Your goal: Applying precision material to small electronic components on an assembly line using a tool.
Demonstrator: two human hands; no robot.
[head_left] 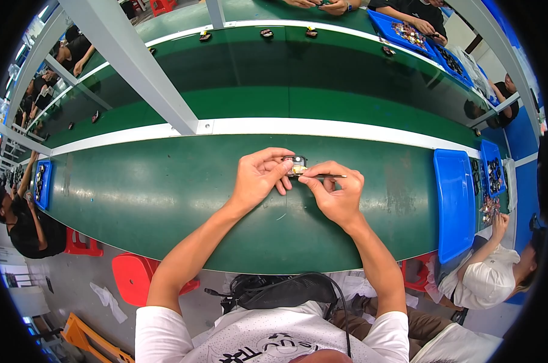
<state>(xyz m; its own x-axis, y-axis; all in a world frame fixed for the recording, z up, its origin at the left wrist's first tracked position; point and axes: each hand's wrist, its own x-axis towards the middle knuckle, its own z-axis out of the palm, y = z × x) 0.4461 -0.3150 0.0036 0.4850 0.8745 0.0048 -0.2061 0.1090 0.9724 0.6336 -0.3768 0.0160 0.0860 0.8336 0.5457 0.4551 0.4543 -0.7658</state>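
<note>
Over the middle of the green tabletop (165, 181), my left hand (259, 175) grips a small dark-framed part (296, 162) with a pale, partly yellowish inside. Its exact kind is too small to make out. My right hand (337, 190) pinches a thin dark pen-shaped tool (331, 176), which lies nearly level and points left. The tool's tip is at the lower right edge of the part, partly hidden by the fingers. Both hands are close together.
Beyond a white rail (322, 126) runs a belt (256, 72) carrying small dark parts (266, 33). A blue tray (454, 206) stands at the right, beside a co-worker in white (488, 272). Grey posts (135, 66) rise at left. A red stool (132, 278) stands below the table.
</note>
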